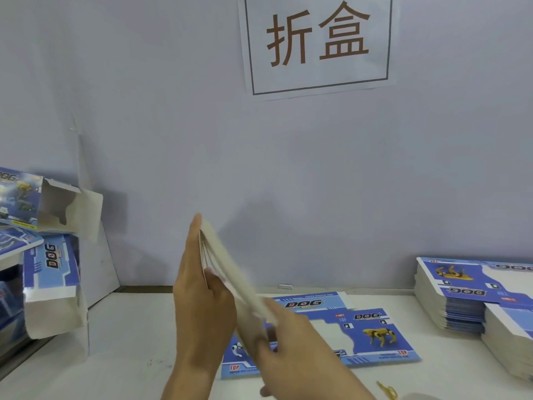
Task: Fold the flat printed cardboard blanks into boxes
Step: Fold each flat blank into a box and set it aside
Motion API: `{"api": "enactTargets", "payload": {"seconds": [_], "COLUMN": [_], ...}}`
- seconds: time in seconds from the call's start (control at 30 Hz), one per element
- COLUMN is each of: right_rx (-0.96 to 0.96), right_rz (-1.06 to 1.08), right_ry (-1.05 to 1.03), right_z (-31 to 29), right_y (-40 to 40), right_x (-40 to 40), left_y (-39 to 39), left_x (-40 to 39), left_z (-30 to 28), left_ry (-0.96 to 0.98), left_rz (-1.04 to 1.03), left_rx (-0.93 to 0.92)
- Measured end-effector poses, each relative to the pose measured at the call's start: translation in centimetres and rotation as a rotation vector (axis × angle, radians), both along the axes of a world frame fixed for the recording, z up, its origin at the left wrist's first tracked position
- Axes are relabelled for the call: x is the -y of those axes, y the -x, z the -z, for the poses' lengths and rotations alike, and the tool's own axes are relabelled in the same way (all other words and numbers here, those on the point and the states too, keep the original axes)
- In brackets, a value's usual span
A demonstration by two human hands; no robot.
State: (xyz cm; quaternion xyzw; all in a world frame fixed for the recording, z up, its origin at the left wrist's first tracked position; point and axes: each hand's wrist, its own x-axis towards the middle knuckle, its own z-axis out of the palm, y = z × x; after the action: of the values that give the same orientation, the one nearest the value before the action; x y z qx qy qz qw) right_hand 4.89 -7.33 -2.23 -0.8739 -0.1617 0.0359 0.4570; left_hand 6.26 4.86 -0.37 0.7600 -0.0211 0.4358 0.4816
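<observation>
Cardboard blank [230, 272], plain grey side showing, stands on edge and tilted at the lower centre of the frame, held between both hands. The left hand [199, 290] lies flat along its left face, fingers straight and pointing up. The right hand [288, 339] has its grip closed on the blank's lower end. Below them a printed flat blank [375, 336] lies on the white tabletop [129, 342]. A stack of blanks [461, 295] sits at right; folded boxes [52, 272] pile up at left.
</observation>
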Motion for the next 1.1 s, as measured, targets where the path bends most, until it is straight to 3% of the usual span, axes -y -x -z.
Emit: {"api": "enactTargets", "payload": {"seconds": [0.23,0.33,0.57,0.67,0.8,0.93,1.1], "right_rx": [0.127,0.139,0.171,0.222,0.234,0.222,0.124], "right_rz": [0.485,0.574,0.477,0.434,0.507,0.667,0.416], "right_ry": [-0.288,-0.294,-0.178,-0.168,-0.153,-0.2,-0.261], "right_z": [-1.6,-2.3,-3.1,-3.6,-3.7,-3.6,-4.1], "right_y": [-1.6,-1.8,-1.0,-0.6,-0.9,-1.2,-0.5], "right_x": [6.1,8.6,10.4,10.6,10.6,11.7,11.6], "left_y": [0.3,1.0,1.1,0.5,0.1,0.1,-0.7], "left_x": [-0.2,1.3,1.7,0.5,0.4,2.1,1.2], "left_z": [-0.9,-0.9,-0.1,0.4,0.5,0.8,0.8], "left_ry": [-0.357,-0.506,-0.508,-0.494,-0.637,-0.646,-0.453], "left_rz": [0.193,0.303,0.473,0.425,0.36,0.445,0.35], "left_rx": [-0.076,-0.108,-0.176,-0.243,-0.097,-0.02,-0.026]}}
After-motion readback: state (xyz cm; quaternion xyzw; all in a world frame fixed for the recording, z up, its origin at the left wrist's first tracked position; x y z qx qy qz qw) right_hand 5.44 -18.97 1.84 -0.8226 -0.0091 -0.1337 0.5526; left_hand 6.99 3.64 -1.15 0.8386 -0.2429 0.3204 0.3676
